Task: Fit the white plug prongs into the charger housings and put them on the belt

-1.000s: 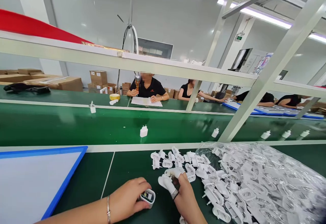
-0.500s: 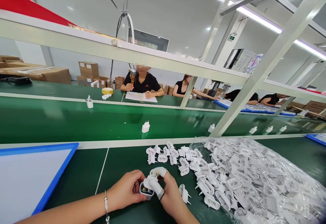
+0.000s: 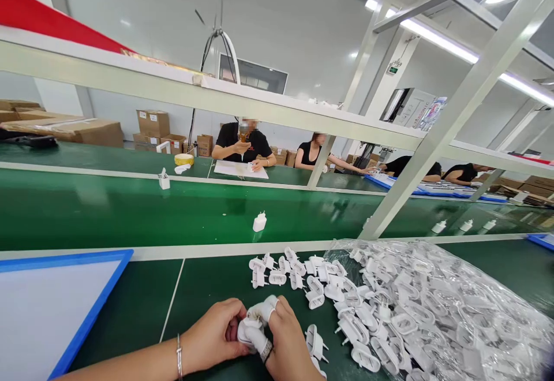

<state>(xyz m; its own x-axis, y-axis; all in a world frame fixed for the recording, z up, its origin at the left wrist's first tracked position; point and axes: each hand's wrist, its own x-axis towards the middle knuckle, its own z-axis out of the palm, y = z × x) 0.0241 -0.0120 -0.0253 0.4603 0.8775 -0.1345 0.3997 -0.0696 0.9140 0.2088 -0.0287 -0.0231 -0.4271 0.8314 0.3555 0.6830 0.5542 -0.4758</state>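
My left hand, with a bracelet at the wrist, is closed around a white charger housing low in the middle of the view. Over the top of that housing, my right hand pinches with thumb and index finger, both wrapped in white finger covers. The pinching fingers mostly hide the white plug cap there, and the housing's inside does not show. Just right of my right hand lies a loose white plug cap with two metal pins. Many more plug caps are scattered beyond it.
A clear plastic bag heaped with plug caps fills the right. A blue-edged white tray lies at left. White chargers stand on the green belt. Several co-workers sit across it, beyond a slanted metal post.
My right fingers have closed down over the housing, and its open end with the circuit inside is now covered. Chargers on the belt have shifted right. A co-worker's raised hand tool is lower.
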